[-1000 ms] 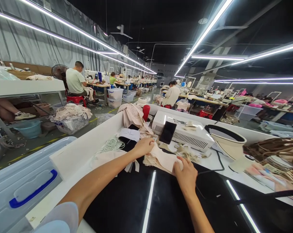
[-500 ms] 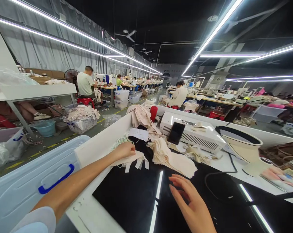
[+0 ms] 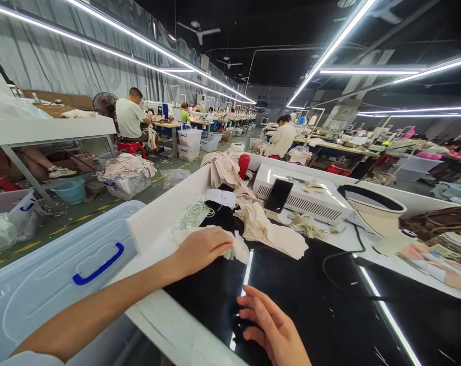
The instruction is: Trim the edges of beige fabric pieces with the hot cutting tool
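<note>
Pale cloth [image 3: 240, 249] lies at the left part of the glossy black panel [image 3: 310, 290], near the mint-green cords [image 3: 194, 213]. The left hand [image 3: 203, 249] has its fingertips closed on it. Next comes a loose stack of cream pieces [image 3: 272, 234]; nearer the camera, the right hand [image 3: 274, 325] hovers over the panel, fingers apart. Behind the stack, a dark phone [image 3: 279, 195] leans against the white vented box [image 3: 305, 195].

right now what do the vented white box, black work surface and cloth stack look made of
Vented white box: probably glossy painted metal, from its crisp slots and sheen, maybe plastic. Black work surface: likely glass or polished acrylic, mirroring ceiling lights. Cloth stack: matt, soft-looking fabric, with limp, layered edges.
</note>
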Demonstrator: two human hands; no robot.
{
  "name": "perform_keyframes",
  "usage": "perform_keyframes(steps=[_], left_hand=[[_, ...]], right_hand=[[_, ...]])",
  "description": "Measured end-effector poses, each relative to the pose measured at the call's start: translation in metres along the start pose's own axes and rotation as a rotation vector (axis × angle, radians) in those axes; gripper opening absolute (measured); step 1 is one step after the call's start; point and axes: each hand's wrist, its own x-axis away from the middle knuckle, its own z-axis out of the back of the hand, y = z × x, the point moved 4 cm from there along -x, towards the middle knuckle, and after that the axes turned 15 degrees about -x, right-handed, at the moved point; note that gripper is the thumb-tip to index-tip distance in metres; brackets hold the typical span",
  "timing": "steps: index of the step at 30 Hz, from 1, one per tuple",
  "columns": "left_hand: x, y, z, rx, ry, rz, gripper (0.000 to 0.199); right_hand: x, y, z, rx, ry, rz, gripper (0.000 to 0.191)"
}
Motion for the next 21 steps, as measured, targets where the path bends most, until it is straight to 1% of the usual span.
perform_keyframes(steps=[1,3,5,6,7,8,9,10,11,12,13,14,17,21], left_hand=[[0.011,0.014,-0.002,0.017,-0.003,-0.059,0.017],[0.033,0.040,-0.008,0.059,0.043,-0.227,0.020],[0.052,0.059,-0.016,0.137,0.028,-0.309,0.022],[0.059,0.065,-0.020,0.215,-0.007,-0.315,0.021],[0.064,0.068,-0.025,0.317,-0.069,-0.276,0.018],[0.068,0.069,-0.029,0.422,-0.143,-0.198,0.013],[0.070,0.068,-0.032,0.520,-0.220,-0.097,0.011],[0.072,0.067,-0.035,0.596,-0.285,0.014,0.014],[0.072,0.064,-0.038,0.651,-0.328,0.113,0.020],[0.072,0.062,-0.039,0.690,-0.349,0.184,0.025],[0.071,0.061,-0.041,0.720,-0.356,0.223,0.028],[0.069,0.061,-0.042,0.749,-0.352,0.239,0.031],[0.064,0.066,-0.051,0.869,-0.349,0.223,0.031],[0.062,0.076,-0.066,1.128,-0.432,0.263,0.037]], right_hand=[[0.003,0.005,-0.005,-0.111,0.009,-0.036,0.068],[0.009,0.012,-0.012,-0.295,0.015,-0.106,0.066],[0.014,0.013,-0.014,-0.371,0.025,-0.121,0.056],[0.016,0.011,-0.012,-0.363,0.030,-0.104,0.050],[0.018,0.008,-0.009,-0.335,0.029,-0.085,0.045],[0.019,0.005,-0.005,-0.299,0.026,-0.067,0.041],[0.021,0.002,-0.002,-0.265,0.021,-0.060,0.040],[0.023,0.001,0.001,-0.241,0.022,-0.057,0.041],[0.025,-0.001,0.004,-0.229,0.031,-0.055,0.042],[0.027,-0.001,0.005,-0.224,0.046,-0.051,0.043],[0.029,-0.001,0.006,-0.220,0.065,-0.042,0.044],[0.030,-0.001,0.006,-0.216,0.084,-0.027,0.044],[0.034,0.003,0.004,-0.189,0.128,0.000,0.045],[0.037,0.008,0.010,-0.113,0.184,-0.035,0.053]])
